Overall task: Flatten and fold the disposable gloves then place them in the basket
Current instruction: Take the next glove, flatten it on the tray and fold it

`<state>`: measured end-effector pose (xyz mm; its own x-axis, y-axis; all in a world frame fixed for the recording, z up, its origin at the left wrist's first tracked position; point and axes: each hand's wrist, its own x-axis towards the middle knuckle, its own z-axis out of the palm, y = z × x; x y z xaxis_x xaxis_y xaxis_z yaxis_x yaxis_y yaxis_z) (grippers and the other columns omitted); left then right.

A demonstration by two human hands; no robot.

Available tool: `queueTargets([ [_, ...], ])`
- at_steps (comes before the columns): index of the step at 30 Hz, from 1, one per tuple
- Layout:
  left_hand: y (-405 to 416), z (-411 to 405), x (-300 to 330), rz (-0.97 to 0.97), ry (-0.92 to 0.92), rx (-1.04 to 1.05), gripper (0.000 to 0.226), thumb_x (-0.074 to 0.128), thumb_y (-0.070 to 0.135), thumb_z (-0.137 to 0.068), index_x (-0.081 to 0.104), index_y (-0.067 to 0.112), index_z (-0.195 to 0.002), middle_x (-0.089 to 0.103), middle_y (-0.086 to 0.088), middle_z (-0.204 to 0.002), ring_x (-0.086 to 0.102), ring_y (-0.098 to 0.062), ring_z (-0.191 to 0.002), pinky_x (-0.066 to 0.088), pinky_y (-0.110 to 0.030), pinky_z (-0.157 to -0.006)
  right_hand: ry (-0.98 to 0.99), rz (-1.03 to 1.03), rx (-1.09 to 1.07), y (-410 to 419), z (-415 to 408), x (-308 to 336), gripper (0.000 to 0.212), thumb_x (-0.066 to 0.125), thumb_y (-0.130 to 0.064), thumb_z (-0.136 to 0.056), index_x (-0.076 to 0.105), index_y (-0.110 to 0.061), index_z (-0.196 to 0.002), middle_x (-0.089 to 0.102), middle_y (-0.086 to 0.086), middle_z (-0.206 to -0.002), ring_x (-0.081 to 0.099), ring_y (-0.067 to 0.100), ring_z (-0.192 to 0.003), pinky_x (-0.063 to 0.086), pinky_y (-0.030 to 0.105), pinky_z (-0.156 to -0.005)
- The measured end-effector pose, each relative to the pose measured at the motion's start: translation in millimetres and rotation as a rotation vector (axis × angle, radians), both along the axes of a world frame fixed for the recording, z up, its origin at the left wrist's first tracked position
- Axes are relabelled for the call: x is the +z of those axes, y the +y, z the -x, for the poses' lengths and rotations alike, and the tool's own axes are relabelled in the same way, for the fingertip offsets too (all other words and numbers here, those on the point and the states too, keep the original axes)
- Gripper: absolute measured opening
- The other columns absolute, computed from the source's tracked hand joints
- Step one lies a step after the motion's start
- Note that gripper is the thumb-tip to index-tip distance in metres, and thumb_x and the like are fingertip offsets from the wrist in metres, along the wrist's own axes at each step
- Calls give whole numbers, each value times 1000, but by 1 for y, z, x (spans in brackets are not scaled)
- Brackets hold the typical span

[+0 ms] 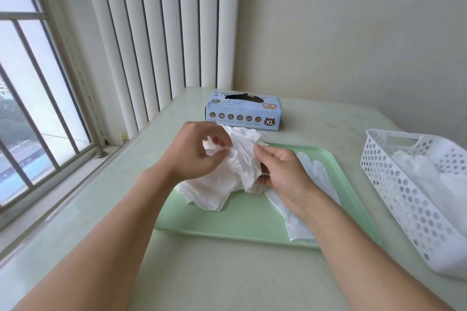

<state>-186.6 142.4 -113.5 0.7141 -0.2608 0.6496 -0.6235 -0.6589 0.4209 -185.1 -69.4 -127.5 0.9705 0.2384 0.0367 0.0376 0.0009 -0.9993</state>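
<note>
A crumpled white disposable glove [243,156] is held up over the green tray [242,225]. My left hand [194,151] pinches its upper left part, and my right hand [280,171] grips its right side. Under it a loose pile of white gloves [209,192] lies on the tray's left half. One flattened glove [303,225] lies along the tray's right side, partly hidden by my right forearm. The white perforated basket [394,184] stands at the right with white gloves [434,179] inside.
A blue XL glove box [243,112] stands behind the tray, near the wall corner. A white radiator [156,33] and a barred window [32,88] run along the left. The pale table [227,278] reaches toward me.
</note>
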Motion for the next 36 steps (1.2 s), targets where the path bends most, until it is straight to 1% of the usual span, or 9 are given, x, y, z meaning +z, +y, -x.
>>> queueTargets([
  [3, 6, -1, -2, -185, 157, 42, 22, 68, 11, -74, 79, 29, -80, 72, 18, -74, 66, -2, -73, 54, -27, -73, -42, -1, -172, -4, -7, -5, 43, 54, -26, -105, 67, -17, -65, 62, 11, -70, 53, 23, -73, 46, 40, -72],
  [8, 17, -4, -6, -247, 244, 156, 20, 61, 17, -74, 76, 28, -81, 70, 17, -71, 63, -2, -70, 55, -33, -69, 92, -424, -395, -23, -18, 18, 26, 51, -18, -106, 72, -5, -99, 72, 14, -98, 67, 23, -87, 57, 36, -78],
  [14, 17, -3, -3, -180, 265, 281, 46, 30, 40, -73, 67, 14, -66, 61, 0, -67, 55, -20, -68, 48, -46, -63, 80, -803, -243, -52, -9, 70, 20, 56, -21, -103, 72, -9, -102, 73, -2, -83, 71, 10, -73, 59, 24, -67],
  [19, 7, 5, 4, -57, 78, 357, 42, 39, 49, -87, 65, 20, -72, 58, 7, -76, 56, -18, -76, 47, -37, -63, 173, -739, -59, -80, 19, 100, 12, 60, -16, -91, 67, -11, -99, 67, 1, -84, 67, 12, -74, 58, 23, -65],
  [22, -30, 25, 22, 194, -15, 145, 31, 57, 50, -88, 67, 21, -89, 64, 5, -87, 60, -15, -85, 50, -37, -72, 257, -736, -39, -89, 35, 105, 16, 52, -11, -98, 66, -5, -100, 70, 7, -84, 71, 17, -71, 60, 27, -61],
  [24, -69, 50, 37, 358, 97, -117, 40, 68, 48, -82, 66, 22, -113, 69, 6, -111, 64, -15, -107, 52, -32, -86, 243, -685, -25, -88, 47, 108, 19, 50, -11, -101, 67, -3, -98, 74, 10, -85, 74, 18, -71, 61, 27, -63],
  [27, -117, 70, 52, 374, 406, -385, 70, 87, 35, -74, 55, 26, -136, 65, 5, -132, 60, -16, -127, 51, -39, -101, 186, -586, 42, -87, 63, 103, 25, 46, -9, -104, 67, 3, -112, 74, 20, -109, 74, 27, -97, 62, 30, -78],
  [32, -134, 75, 62, 588, 562, -326, 41, 81, 6, -84, 68, 16, -122, 74, -11, -114, 71, -29, -108, 56, -52, -98, 136, -410, 154, -104, 79, 103, 34, 45, -5, -103, 61, 3, -131, 69, 24, -123, 67, 35, -116, 57, 38, -97],
  [36, -131, 82, 71, 772, 731, -369, 29, 58, -3, -94, 72, 10, -116, 75, -13, -103, 72, -28, -90, 59, -33, -71, -62, 68, 7, -120, 90, 116, 18, 66, -12, -94, 72, -7, -110, 77, 16, -96, 75, 22, -82, 61, 26, -73],
])
